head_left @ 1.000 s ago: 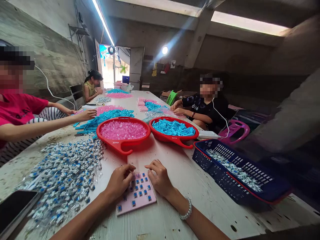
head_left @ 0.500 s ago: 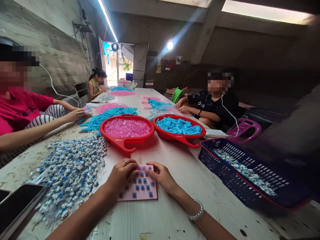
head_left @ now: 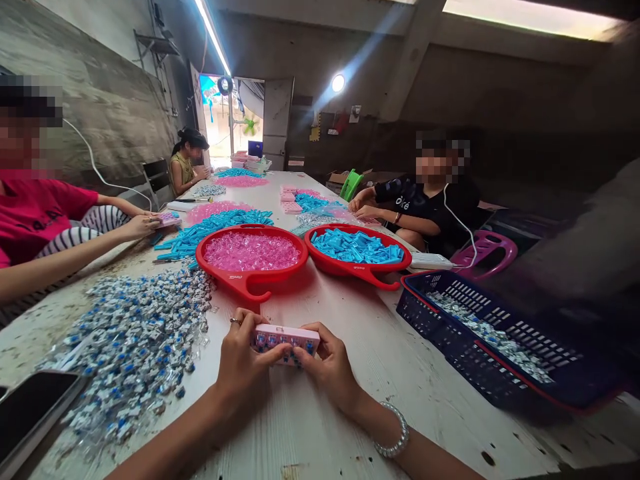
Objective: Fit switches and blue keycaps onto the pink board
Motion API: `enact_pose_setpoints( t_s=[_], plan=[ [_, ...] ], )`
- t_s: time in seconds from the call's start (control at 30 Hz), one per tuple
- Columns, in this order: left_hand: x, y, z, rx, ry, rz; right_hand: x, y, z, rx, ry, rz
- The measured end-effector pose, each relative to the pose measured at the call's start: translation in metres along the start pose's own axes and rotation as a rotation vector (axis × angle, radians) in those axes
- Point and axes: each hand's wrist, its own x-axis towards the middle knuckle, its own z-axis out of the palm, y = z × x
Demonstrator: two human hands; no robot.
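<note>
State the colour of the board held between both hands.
The board is pink; the head view shows it best.

Dim concrete walls — ceiling striplight

The left hand and right hand cover both ends of the pink board, which is tilted so its face barely shows. The picture's edge cuts the phone at near left. The blue basket fades into blur at right.

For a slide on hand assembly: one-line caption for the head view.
Left hand and right hand hold a pink tray of blue switches on edge, beside a heap of loose switches.
</note>
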Motion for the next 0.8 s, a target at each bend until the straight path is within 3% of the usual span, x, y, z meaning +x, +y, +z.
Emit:
enact_pose_setpoints(
  t_s=[0.47, 0.8],
  plan=[
    [-0.003, -0.002, 0.007, 0.114, 0.108, 0.081, 0.0, -0.004, 0.002, -0.027, 0.052, -0.038],
    [0.001, -0.001, 0.001, -0.08, 0.019, -0.064, 0.006, 0.009, 0.001, 0.148, 0.016, 0.031]
  ],
)
